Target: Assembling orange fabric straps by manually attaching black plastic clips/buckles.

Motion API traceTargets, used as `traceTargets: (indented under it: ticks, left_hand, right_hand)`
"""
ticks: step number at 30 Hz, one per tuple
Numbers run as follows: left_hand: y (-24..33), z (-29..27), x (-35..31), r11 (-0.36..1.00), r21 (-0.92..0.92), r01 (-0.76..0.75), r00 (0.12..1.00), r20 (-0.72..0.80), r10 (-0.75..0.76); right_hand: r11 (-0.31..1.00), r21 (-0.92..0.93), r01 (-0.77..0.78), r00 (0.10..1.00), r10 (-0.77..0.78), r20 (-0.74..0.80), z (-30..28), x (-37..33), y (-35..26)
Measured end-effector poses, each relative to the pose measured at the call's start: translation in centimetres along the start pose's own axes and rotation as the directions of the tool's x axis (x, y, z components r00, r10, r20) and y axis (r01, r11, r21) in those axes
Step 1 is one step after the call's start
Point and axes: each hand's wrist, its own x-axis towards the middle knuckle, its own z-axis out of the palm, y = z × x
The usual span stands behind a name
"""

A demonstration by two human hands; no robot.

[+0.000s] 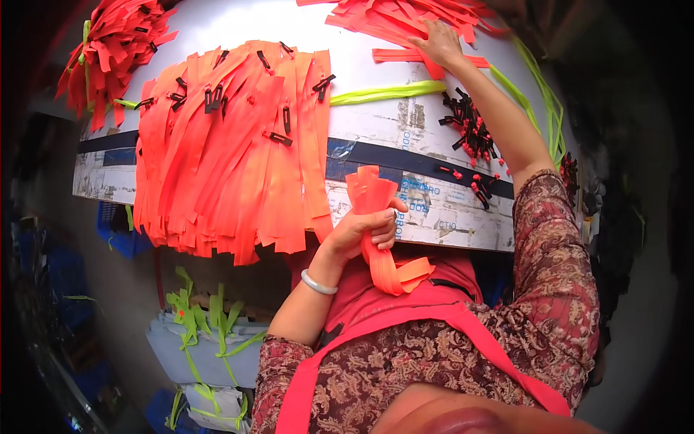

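Observation:
My left hand [367, 230], with a pale bangle at its wrist, is closed round a folded bundle of orange zipper tape [372, 189]. The bundle's tail hangs below the fist in front of my apron. My right hand [438, 45] reaches to the far right of the table, its fingers spread on a loose pile of orange zipper tapes [383, 16]. To the left of my left hand lies a broad layer of orange zippers [238, 159] with black pulls, their ends hanging over the near table edge. Near my right forearm is a heap of black zipper pulls with red sliders [473, 130].
A tied bunch of orange zippers [116, 47] lies at the far left of the white-topped table [369, 119]. Yellow-green ribbons [390, 92] run across it and hang at its right. Below stand grey bundles [206, 351] tied with ribbon, and a blue crate [119, 228].

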Motion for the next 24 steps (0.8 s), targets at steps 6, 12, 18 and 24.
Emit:
traceTargets:
  ticks: [6, 12, 18, 24]
  left_hand:
    - [0.7, 0.3, -1.1, 1.000, -0.005, 0.021, 0.999, -0.043, -0.021]
    - [0.7, 0.7, -0.5, 0.999, 0.021, 0.031, 0.999, -0.043, -0.030]
    - [0.9, 0.4, -0.9, 0.999, 0.032, 0.020, 0.999, -0.027, -0.019]
    - [0.5, 0.6, -0.9, 1.000, 0.027, -0.007, 1.000, -0.020, 0.008]
  right_hand:
    - [0.998, 0.010, 0.066, 0.973, -0.063, -0.221, 3.2, 2.8, -2.5]
    - [0.972, 0.137, 0.190, 0.972, -0.167, -0.163, 4.9, 5.7, -3.3]
    - [0.911, 0.400, 0.100, 0.959, -0.195, 0.204, 2.4, 6.5, -5.7]
    - [0.933, 0.093, 0.348, 0.930, -0.330, -0.162, 2.3, 5.1, -5.5]
